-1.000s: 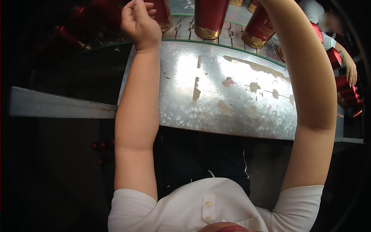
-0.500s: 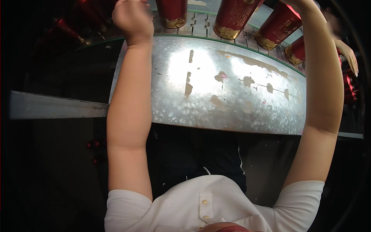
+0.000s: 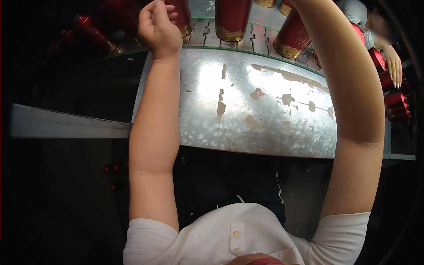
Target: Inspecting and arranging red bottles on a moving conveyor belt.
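1. A scuffed grey sheet-metal ledge (image 3: 198,119) with brown patches fills the middle, between the person's forearms.
2. The person's bare right arm (image 3: 357,97) runs up past the ledge's right side; the right hand lies beyond the upper edge, so its fingers cannot be told.
3. The bare left arm (image 3: 154,119) crosses the ledge's left end.
4. A white short-sleeved shirt (image 3: 207,229) shows along the lower edge.
5. A slatted grey metal conveyor (image 3: 260,37) with green edging curves along the ledge's far side.
6. Deep-red cylindrical containers with gold bases stand on it: a middle container (image 3: 233,17), a right container (image 3: 293,35) partly behind the right arm, and a left container (image 3: 183,15) beside and partly behind the left hand (image 3: 160,33).
7. That hand's fingers are loosely bent toward the palm, with the thumb alongside; whether they pinch anything or touch the left container cannot be told.
8. At upper right, a co-worker's hand (image 3: 392,66) hangs with fingers downward, near red shiny containers (image 3: 397,106).
9. Two small gold-coloured round buttons (image 3: 236,233) sit on the shirt's placket.
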